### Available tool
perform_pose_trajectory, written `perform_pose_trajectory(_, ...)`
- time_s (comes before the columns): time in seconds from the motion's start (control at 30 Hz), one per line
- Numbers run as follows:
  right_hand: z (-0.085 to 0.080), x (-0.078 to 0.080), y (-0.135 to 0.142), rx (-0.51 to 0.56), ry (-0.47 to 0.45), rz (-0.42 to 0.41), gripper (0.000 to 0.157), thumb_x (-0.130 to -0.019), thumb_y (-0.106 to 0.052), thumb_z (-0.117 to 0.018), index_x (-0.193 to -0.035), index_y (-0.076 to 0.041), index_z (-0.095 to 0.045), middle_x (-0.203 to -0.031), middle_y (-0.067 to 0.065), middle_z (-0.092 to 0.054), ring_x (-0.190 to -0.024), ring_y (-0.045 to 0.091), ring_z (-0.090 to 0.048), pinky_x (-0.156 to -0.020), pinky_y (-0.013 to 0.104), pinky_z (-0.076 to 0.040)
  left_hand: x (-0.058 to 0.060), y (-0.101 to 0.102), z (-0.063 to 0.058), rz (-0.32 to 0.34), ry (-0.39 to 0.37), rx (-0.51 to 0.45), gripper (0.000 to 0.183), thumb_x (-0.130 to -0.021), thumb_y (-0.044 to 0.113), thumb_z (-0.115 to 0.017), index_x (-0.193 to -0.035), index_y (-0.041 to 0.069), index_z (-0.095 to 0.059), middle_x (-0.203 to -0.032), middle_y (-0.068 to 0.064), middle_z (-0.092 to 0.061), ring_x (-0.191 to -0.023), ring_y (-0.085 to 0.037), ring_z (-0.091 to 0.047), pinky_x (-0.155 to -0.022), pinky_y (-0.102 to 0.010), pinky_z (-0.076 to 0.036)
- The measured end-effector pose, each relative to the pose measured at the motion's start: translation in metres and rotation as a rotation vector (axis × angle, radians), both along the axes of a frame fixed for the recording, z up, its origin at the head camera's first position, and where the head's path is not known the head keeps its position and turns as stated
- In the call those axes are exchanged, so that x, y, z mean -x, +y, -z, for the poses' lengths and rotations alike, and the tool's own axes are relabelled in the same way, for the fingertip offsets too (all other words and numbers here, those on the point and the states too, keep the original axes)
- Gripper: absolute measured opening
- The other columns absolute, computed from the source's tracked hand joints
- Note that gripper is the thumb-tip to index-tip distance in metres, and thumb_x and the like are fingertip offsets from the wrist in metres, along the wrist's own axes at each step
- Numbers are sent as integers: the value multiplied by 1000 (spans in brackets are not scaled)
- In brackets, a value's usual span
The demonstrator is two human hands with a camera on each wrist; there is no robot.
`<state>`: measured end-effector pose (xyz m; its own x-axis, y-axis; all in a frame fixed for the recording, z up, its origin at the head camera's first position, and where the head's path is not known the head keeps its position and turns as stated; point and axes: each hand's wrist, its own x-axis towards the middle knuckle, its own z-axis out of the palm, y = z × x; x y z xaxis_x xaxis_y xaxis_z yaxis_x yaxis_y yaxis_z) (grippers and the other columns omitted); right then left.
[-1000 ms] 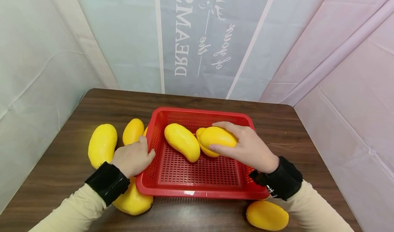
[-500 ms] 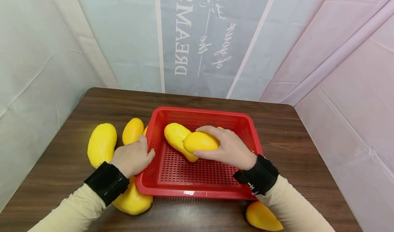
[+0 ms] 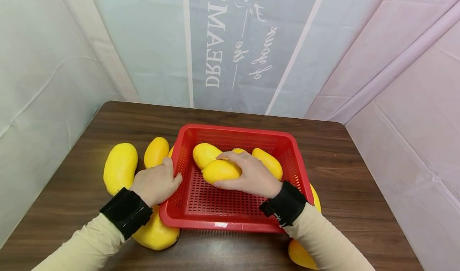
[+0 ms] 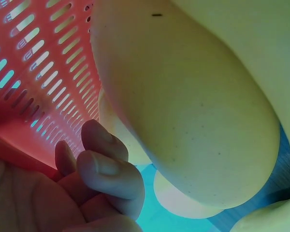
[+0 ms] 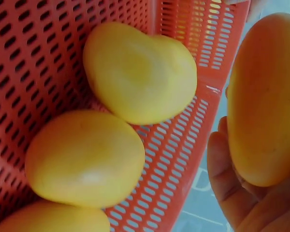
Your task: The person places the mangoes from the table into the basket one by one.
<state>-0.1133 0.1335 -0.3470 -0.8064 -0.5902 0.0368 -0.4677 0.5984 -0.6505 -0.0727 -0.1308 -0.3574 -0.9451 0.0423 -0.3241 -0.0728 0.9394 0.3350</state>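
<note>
A yellow mango point(image 3: 220, 172) lies in the grip of my right hand point(image 3: 253, 175), over the left-middle part of the red perforated basket point(image 3: 248, 226). Fingers and thumb wrap it from either side, as the right wrist view shows with the same mango point(image 5: 268, 101). Inside the basket lie a mango at the left point(image 3: 205, 154), one at the right point(image 3: 268, 163), and one between them mostly hidden by my hand. My left hand point(image 3: 155, 183) holds the basket's left rim. In the left wrist view its fingers point(image 4: 113, 181) curl beside the slotted wall.
Left of the basket, several mangoes rest on the dark wooden table point(image 3: 230, 253), including a large one point(image 3: 120, 167), a smaller one point(image 3: 156, 153) and one near the front point(image 3: 156, 233). Two more, at the right point(image 3: 316, 197) and front right point(image 3: 301, 254), are partly hidden. Cloth walls surround the table.
My right hand has carried the mango leftward across the basket, uncovering the mango at the right and overlapping the left one. My left hand has stayed on the rim.
</note>
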Motion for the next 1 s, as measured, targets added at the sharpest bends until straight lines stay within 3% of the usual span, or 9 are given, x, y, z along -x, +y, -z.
perform_pose_trajectory(0.27, 7, 0, -16, -122, -20, -64, 70, -76, -62, -70, -135, -25, -61, -105, -8, -67, -95, 16, -54, -78, 38, -48, 0, 0, -1, -9, -8, 8, 39, -95, 36, -50, -108, -1, -43, -64, -8, -55, -47, -22, -53, -50, -35, -48)
perform_pose_trajectory(0.5, 12, -2, -29, -197, -30, -65, 71, -77, -62, -68, -134, -21, -63, -113, -4, -70, -93, 15, -57, -79, 37, -49, 1, 0, -1, -11, -15, 2, 40, -95, 36, -50, -109, -1, -43, -65, -9, -55, -48, -22, -53, -51, -35, -48)
perform_pose_trajectory(0.7, 15, 1, -39, -214, -18, -10, 69, -78, -62, -67, -129, -15, -64, -99, -2, -67, -82, 15, -58, -75, 34, -50, 2, 0, 0, -6, -14, -2, 40, -95, 36, -50, -109, -1, -43, -66, -8, -55, -48, -21, -53, -51, -35, -49)
perform_pose_trajectory(1.0, 18, 3, -53, -242, -25, 66, 76, -75, -65, -68, -123, -6, -68, -107, 5, -65, -86, 16, -56, -81, 35, -50, 1, 0, 1, 2, -15, 2, 40, -95, 36, -50, -108, -1, -43, -66, -9, -55, -49, -22, -53, -51, -35, -48)
